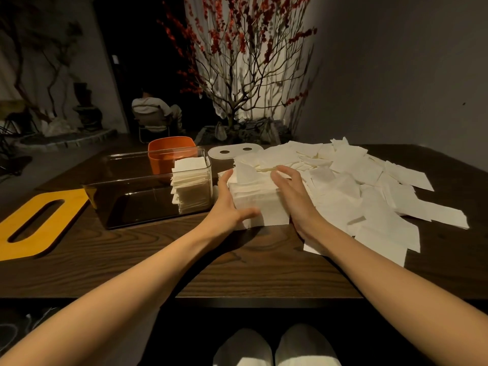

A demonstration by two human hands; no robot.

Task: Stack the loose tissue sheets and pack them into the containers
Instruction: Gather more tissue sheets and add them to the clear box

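A thick stack of white tissue sheets (254,194) stands on the dark wooden table (163,254). My left hand (227,202) presses flat against the stack's left side, thumb along its front. My right hand (293,196) lies with straight fingers against the stack's right side and top edge. Loose white tissue sheets (369,186) lie scattered to the right. A clear rectangular container (126,191) stands left of the stack, with a packed pile of tissues (188,183) at its right end.
An orange container (163,154) stands behind the clear one. A white lid with two holes (227,153) lies further back. A yellow lid with a long slot (37,223) rests at the table's left. A person sits on a chair far behind.
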